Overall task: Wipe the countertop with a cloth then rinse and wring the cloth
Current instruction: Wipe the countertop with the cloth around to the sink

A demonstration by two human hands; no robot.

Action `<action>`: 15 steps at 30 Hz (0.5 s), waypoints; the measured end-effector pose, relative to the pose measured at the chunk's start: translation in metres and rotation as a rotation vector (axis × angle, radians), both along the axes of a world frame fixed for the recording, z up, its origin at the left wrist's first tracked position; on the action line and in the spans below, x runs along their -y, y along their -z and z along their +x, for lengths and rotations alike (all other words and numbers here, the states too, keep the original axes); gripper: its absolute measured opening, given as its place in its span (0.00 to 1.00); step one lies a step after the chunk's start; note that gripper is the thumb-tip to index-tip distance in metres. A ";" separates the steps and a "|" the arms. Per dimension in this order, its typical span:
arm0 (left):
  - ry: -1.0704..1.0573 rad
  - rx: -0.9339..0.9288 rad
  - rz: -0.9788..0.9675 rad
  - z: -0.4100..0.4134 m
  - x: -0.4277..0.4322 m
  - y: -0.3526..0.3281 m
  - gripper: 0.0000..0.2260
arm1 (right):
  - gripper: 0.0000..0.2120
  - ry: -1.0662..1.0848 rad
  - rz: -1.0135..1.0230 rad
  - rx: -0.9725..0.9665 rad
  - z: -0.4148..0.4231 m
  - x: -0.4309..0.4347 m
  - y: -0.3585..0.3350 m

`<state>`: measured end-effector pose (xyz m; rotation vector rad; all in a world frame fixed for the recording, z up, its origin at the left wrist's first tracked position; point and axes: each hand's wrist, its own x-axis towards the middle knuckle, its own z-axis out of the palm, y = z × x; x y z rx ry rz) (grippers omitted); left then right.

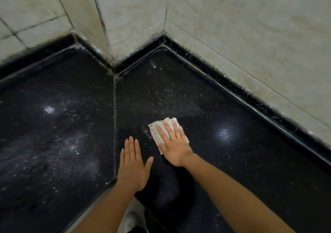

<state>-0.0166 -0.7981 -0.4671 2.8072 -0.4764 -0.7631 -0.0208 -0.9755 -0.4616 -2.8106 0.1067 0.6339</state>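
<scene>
— Black speckled stone, the table (pixel 232 179). Where is the cloth?

— The cloth (pixel 155 133) lies flat on the right slab, under the right hand (pixel 174 148). That hand is spread, fingers straight, palm pressing down; it grips nothing. Cloth edges show past the fingertips and on the thumb side.

— And the left hand?

— The left hand (pixel 133 168) lies flat on the stone just beside the right one, fingers straight and together, thumb out, holding nothing. It does not touch the cloth.

— What bounds the slab?

— A pale seam (pixel 114 125) runs from the front edge (pixel 102 197) to the foot of a tiled pillar (pixel 107 35); the left hand is just right of it. A raised black lip (pixel 232 91) follows the wall (pixel 250 35) along the back and right.

— Room to move?

— Open stone all round the cloth. It is well apart from the lip on the far side and on the right. Left of the seam a wide slab spreads out, dusted with pale specks. A light glint (pixel 224 133) sits on the surface right of the cloth.
</scene>
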 end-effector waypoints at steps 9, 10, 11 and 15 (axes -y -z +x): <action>0.025 0.099 0.011 -0.003 -0.002 0.008 0.41 | 0.27 0.198 -0.121 0.036 0.011 0.112 0.006; 0.022 0.112 0.012 -0.004 -0.002 0.011 0.40 | 0.26 0.279 -0.109 0.032 0.016 0.124 0.006; 0.016 0.139 0.011 -0.005 -0.003 0.015 0.40 | 0.26 0.367 -0.096 0.026 0.022 0.135 0.005; 0.027 0.249 0.062 -0.007 -0.005 0.027 0.35 | 0.27 0.654 -0.075 0.013 0.051 0.156 0.005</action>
